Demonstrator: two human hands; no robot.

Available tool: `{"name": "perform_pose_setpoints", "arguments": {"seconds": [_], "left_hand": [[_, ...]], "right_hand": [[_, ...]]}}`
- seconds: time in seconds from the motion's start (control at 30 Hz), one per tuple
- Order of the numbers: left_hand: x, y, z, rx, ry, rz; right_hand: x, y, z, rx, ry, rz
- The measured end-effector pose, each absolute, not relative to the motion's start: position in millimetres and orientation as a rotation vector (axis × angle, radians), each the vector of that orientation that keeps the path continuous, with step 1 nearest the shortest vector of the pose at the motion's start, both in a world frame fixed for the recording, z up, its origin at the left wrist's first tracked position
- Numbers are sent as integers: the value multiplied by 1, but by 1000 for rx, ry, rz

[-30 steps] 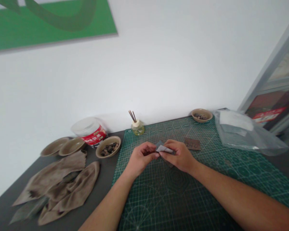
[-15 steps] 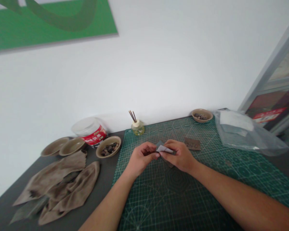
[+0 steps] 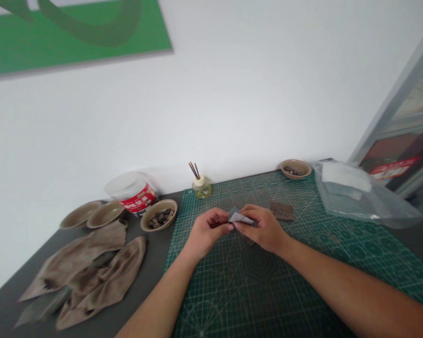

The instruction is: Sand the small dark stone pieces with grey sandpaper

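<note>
My right hand (image 3: pixel 262 227) is closed on a folded piece of sandpaper (image 3: pixel 239 217), grey on one face and whitish on the other. Its fingertips meet those of my left hand (image 3: pixel 209 231) over the cutting mat. The left fingers are pinched together at the sandpaper's edge; whatever small thing they hold is hidden by them. Under the right hand a brownish scrap (image 3: pixel 248 241) lies partly covered. A brown sandpaper square (image 3: pixel 282 211) marked with a handwritten number, seemingly 240, lies flat just beyond my right hand.
The green cutting mat (image 3: pixel 211 281) covers much of the dark table. At left are a bowl of dark pieces (image 3: pixel 158 215), two more bowls (image 3: pixel 105 215), a white tub (image 3: pixel 132 190) and brown cloths (image 3: pixel 105 281). Behind stand a reed diffuser (image 3: pixel 201 187), another bowl (image 3: pixel 296 169) and a plastic bag (image 3: pixel 359 195).
Hardly anything differs. Both hands stay in the same place, with only a very slight shift of the fingers and the folded sandpaper.
</note>
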State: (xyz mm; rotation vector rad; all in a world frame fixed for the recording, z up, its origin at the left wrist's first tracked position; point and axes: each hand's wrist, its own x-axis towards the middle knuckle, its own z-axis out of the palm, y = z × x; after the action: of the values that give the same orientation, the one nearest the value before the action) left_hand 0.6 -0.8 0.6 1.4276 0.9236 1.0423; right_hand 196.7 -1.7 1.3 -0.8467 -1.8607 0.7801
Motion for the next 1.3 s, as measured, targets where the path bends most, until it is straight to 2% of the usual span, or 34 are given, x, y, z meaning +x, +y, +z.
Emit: {"name": "perform_pose_setpoints", "arguments": {"seconds": [1.3], "left_hand": [[1, 0, 0, 1430, 944, 1048]], "right_hand": [[196, -1, 0, -842, -1843, 811]]}}
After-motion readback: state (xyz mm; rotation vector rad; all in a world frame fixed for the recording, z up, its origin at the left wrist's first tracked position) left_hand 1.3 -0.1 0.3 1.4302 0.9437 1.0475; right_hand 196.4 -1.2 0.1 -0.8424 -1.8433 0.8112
